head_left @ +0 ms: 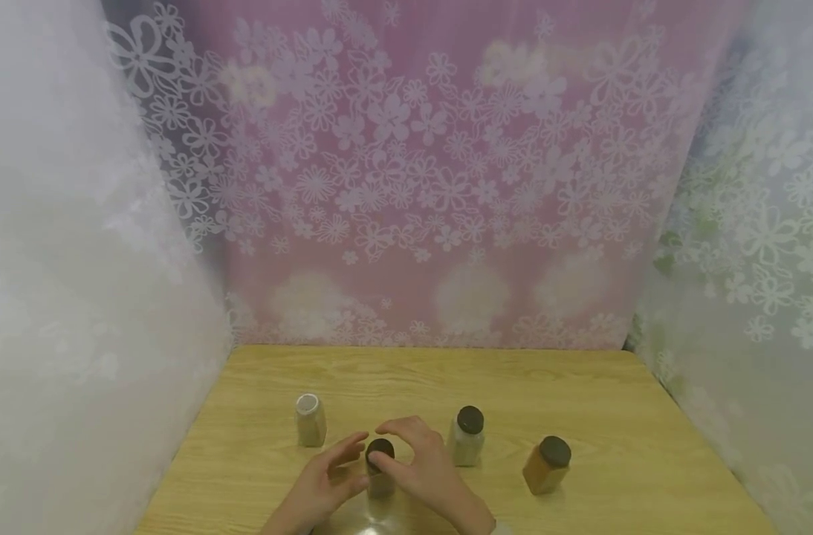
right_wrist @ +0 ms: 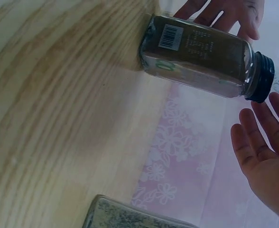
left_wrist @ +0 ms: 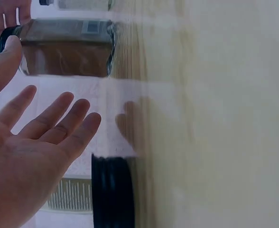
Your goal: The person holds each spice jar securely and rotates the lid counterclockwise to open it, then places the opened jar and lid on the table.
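A glass spice jar (head_left: 380,487) of brown powder, with a black screw lid (right_wrist: 264,77), stands upright on the table between both hands. My left hand (head_left: 322,481) is beside its left side with fingers loosely spread and gripping nothing. From the right, my right hand (head_left: 428,469) reaches round the lid, its fingers gently bent and apart. The right thumb overlaps the lid in the head view. In the right wrist view, the right hand's fingertips (right_wrist: 246,116) are close to the lid, and a barcode shows on the jar.
Left of the hands, another jar (head_left: 311,422) stands upside down, its black lid (left_wrist: 112,192) on the wooden table (head_left: 393,371). To the right stand a pale-filled jar (head_left: 465,446) and an orange-brown one (head_left: 542,475), both black-lidded. Flowered curtains (head_left: 406,186) surround the table's back and sides.
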A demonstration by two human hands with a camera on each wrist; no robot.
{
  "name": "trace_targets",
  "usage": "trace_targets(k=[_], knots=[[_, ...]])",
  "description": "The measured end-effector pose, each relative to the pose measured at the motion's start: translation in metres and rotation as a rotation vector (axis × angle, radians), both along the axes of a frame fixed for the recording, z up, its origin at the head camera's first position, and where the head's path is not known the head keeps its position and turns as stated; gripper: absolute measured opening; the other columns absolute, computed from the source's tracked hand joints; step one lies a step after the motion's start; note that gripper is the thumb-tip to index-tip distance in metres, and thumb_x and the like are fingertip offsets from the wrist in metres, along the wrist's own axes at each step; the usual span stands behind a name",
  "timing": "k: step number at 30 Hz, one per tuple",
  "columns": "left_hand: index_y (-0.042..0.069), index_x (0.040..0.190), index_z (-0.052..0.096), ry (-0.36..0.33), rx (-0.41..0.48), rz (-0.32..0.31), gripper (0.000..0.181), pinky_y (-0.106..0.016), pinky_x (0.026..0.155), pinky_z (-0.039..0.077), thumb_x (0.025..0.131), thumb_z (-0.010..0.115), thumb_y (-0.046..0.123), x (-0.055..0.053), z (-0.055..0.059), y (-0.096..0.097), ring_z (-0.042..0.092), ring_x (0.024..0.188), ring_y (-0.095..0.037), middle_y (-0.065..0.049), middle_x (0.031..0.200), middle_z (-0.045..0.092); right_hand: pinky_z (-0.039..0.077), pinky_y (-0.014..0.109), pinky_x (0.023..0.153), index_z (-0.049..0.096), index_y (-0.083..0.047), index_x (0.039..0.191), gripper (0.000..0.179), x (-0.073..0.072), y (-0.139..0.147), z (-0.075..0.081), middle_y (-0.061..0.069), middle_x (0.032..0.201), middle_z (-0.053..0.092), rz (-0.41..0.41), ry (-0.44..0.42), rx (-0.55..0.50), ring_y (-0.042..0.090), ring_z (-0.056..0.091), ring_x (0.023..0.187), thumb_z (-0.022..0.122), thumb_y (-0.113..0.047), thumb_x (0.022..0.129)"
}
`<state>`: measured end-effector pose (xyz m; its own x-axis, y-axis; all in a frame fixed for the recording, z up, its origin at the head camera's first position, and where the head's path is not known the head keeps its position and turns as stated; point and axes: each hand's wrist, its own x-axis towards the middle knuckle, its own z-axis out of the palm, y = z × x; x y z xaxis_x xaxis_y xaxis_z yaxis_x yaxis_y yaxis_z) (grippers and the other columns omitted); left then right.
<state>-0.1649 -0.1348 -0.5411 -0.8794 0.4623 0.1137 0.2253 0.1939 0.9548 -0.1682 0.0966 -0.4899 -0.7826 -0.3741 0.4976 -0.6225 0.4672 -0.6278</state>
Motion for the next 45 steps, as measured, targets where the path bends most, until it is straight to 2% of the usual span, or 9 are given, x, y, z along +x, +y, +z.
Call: trace_targets(k=[6,9,13,21,28,33,37,41,45], knots=[[0.003,0.157,0.043,0.116,-0.028,-0.039,0.057,-0.071,0.099,0.054,0.106,0.064,0.016,-0.004,-0.005,0.004,0.053,0.136,-0.055,-0.028,0.156,0.050,0.060,0.035,0.099,0.073,-0.006,0.122,0.036,-0.002,0.000,-0.008,0.001,0.120,0.077,0.005,0.016,0.019,0.019,0.069,0.111,0.080,-0.029,0.095],[0.003,0.156,0.045,0.142,-0.030,-0.059,0.055,-0.067,0.103,0.054,0.107,0.063,0.015,-0.006,-0.008,0.004,0.054,0.136,-0.049,-0.024,0.155,0.054,0.059,0.034,0.100,0.073,-0.006,0.123,0.039,-0.002,0.000,-0.011,-0.001,0.121,0.076,0.000,-0.020,0.015,0.018,0.069,0.112,0.077,-0.035,0.096],[0.004,0.158,0.044,0.105,-0.032,-0.084,0.055,-0.059,0.106,0.056,0.108,0.062,0.018,-0.005,-0.009,0.003,0.054,0.137,-0.047,-0.022,0.154,0.056,0.058,0.034,0.102,0.073,-0.008,0.124,0.043,-0.001,0.000,-0.012,-0.004,0.122,0.075,-0.002,-0.098,0.005,0.016,0.068,0.113,0.074,-0.041,0.097],[0.009,0.161,0.040,0.016,0.020,-0.144,0.057,-0.044,0.112,0.054,0.109,0.061,0.019,-0.006,-0.010,0.005,0.057,0.140,-0.040,-0.019,0.157,0.054,0.057,0.034,0.101,0.072,-0.015,0.129,0.050,0.001,0.003,-0.012,-0.008,0.125,0.073,0.000,-0.176,-0.001,0.014,0.066,0.117,0.079,-0.048,0.091],[0.011,0.160,0.042,0.009,0.049,-0.161,0.056,-0.038,0.112,0.055,0.108,0.061,0.018,-0.007,-0.011,0.006,0.059,0.139,-0.037,-0.016,0.159,0.053,0.057,0.035,0.103,0.071,-0.019,0.131,0.056,0.001,0.004,-0.014,-0.010,0.127,0.072,-0.008,-0.216,-0.003,0.012,0.066,0.119,0.082,-0.052,0.087],[0.014,0.159,0.044,0.024,0.034,-0.153,0.053,-0.036,0.111,0.055,0.108,0.061,0.019,-0.008,-0.013,0.007,0.061,0.136,-0.021,-0.013,0.157,0.056,0.056,0.032,0.103,0.072,-0.018,0.130,0.057,0.001,0.004,-0.016,-0.012,0.125,0.073,-0.019,-0.221,-0.016,0.010,0.066,0.117,0.083,-0.051,0.085],[0.014,0.161,0.042,0.043,0.014,-0.162,0.054,-0.032,0.113,0.053,0.110,0.058,0.019,-0.008,-0.013,0.008,0.058,0.138,-0.012,-0.014,0.159,0.053,0.057,0.031,0.102,0.074,-0.016,0.128,0.053,0.000,0.004,-0.018,-0.013,0.124,0.073,-0.012,-0.205,-0.018,0.009,0.066,0.115,0.083,-0.048,0.086],[0.015,0.164,0.036,0.067,0.011,-0.185,0.056,-0.029,0.115,0.050,0.111,0.054,0.017,-0.008,-0.011,0.008,0.053,0.143,-0.013,-0.015,0.164,0.046,0.059,0.031,0.100,0.073,-0.013,0.129,0.048,0.000,0.004,-0.018,-0.009,0.124,0.073,0.016,-0.150,-0.002,0.013,0.067,0.115,0.079,-0.043,0.092],[0.016,0.166,0.032,0.079,-0.008,-0.182,0.057,-0.037,0.116,0.051,0.112,0.051,0.017,-0.006,-0.009,0.009,0.051,0.145,-0.018,-0.015,0.166,0.043,0.060,0.030,0.099,0.072,-0.011,0.130,0.043,0.000,0.003,-0.018,-0.003,0.125,0.073,0.061,-0.086,0.001,0.016,0.066,0.115,0.077,-0.035,0.095]])
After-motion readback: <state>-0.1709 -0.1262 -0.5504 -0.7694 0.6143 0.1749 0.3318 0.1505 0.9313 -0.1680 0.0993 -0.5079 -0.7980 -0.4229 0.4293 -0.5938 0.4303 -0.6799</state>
